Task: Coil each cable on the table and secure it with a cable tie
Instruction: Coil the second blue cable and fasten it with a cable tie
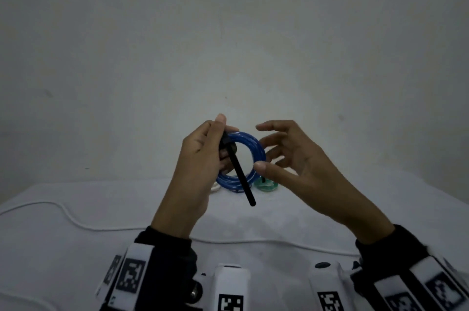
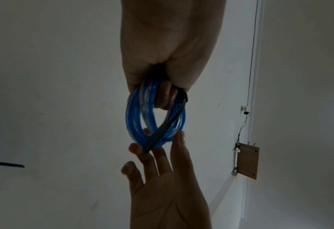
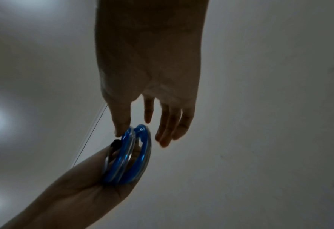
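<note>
A coiled blue cable [image 1: 250,148] hangs in the air above the table, gripped at its upper left by my left hand [image 1: 203,153]. A black cable tie [image 1: 239,171] is wrapped on the coil under my left thumb, its long tail sticking down and to the right. My right hand [image 1: 286,156] is spread beside the coil's right side, thumb tip touching the rim, fingers straight. In the left wrist view the blue coil [image 2: 136,117] and the tie's tail [image 2: 162,133] cross in front of my right hand's fingertips [image 2: 178,137]. In the right wrist view the coil [image 3: 140,155] is edge-on.
A loose white cable [image 1: 76,219] snakes across the white table [image 1: 76,260]. A green coiled cable [image 1: 266,185] and a white coil [image 1: 215,187] lie at the table's far edge behind the hands. A pale wall stands beyond.
</note>
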